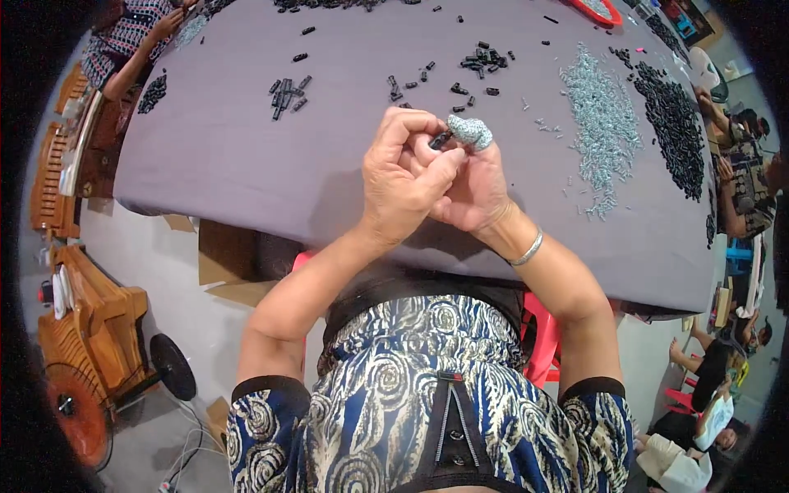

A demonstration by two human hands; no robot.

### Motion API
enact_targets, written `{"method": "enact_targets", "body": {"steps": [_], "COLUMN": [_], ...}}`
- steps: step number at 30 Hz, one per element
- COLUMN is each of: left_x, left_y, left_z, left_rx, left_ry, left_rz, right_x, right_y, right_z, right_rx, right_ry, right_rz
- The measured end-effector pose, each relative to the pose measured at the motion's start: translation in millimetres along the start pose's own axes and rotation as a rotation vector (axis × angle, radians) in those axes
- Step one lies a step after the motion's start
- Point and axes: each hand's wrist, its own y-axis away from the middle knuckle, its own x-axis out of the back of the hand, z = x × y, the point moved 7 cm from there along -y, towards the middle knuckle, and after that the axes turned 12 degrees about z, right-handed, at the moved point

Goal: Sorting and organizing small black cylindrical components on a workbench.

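In front of my body, both hands meet just above the grey tablecloth [246, 156]. My left hand [399, 177] is closed, with its thumb and curled fingers around a small black cylindrical part [440, 140]. Against it from the other side presses my right hand [478, 187], its fingers bent inward. A speckled grey-white cloth cover [470, 131] wraps a fingertip area of that hand, beside the part's upper end. Whatever is pinched between the right fingers is hidden. Loose black parts [485, 57] lie beyond my hands, and a small cluster of black parts [286, 97] sits to the left.
Right of my hands spreads a pile of small silvery pieces [604, 123], with a larger heap of black parts [674, 123] beyond it. A red tray [598, 11] stands at the far right. Other people sit around the table. An open cardboard box [234, 255] is below its left edge.
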Motion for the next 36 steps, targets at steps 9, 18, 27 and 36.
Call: {"method": "enact_targets", "body": {"steps": [9, 18, 27, 36], "left_x": [1, -2, 15, 80], "left_y": [2, 3, -8, -75], "left_z": [1, -7, 4, -10], "left_rx": [-0.118, -0.047, -0.027, -0.120], "left_ry": [-0.072, -0.037, -0.033, -0.709], "left_rz": [-0.006, -0.016, -0.001, -0.016], "right_x": [-1, 2, 2, 10], "right_y": [2, 0, 0, 28], "right_z": [2, 0, 7, -111], "right_rx": [0.030, -0.042, -0.054, 0.680], "right_ry": [-0.047, -0.115, 0.202, 0.543], "right_rz": [0.230, -0.102, 0.168, 0.532]}}
